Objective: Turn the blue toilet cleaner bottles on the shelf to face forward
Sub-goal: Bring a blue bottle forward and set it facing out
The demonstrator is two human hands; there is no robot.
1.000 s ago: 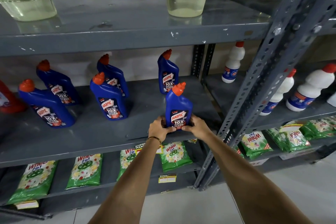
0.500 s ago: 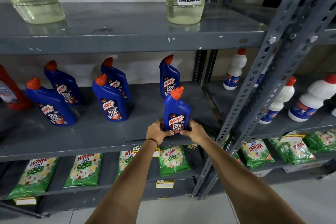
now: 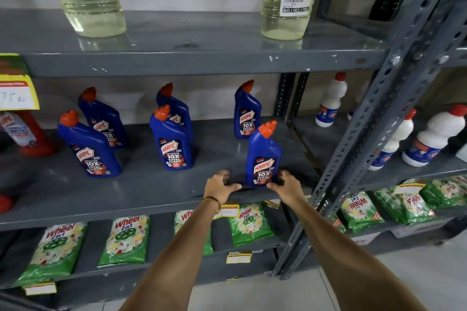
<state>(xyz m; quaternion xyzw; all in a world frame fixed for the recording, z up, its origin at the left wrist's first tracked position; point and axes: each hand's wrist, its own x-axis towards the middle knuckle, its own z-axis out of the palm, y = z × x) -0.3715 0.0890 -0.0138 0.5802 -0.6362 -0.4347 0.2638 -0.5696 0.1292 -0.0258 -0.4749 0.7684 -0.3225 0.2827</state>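
Several blue toilet cleaner bottles with orange caps stand on the grey middle shelf point(image 3: 151, 184). The nearest blue bottle point(image 3: 262, 154) stands upright at the front right edge with its label facing me. My left hand point(image 3: 219, 185) hovers just left of it, fingers spread, clear of the bottle. My right hand point(image 3: 286, 185) sits at its lower right side with loose fingers, at most brushing it. Another bottle point(image 3: 246, 113) stands behind it. A middle pair point(image 3: 171, 144) and a left pair point(image 3: 88, 149) lean to the left with labels showing.
Two liquid bleach jugs point(image 3: 288, 0) stand on the shelf above. A red bottle point(image 3: 27, 134) is at far left. White bottles point(image 3: 429, 139) fill the right-hand rack beyond the perforated upright point(image 3: 366, 121). Green detergent packets point(image 3: 126, 240) lie on the lower shelf.
Both hands have loosened from the front right bottle; my left hand has pulled away to the left. The bottle stands on the shelf. The camera has tilted up slightly.
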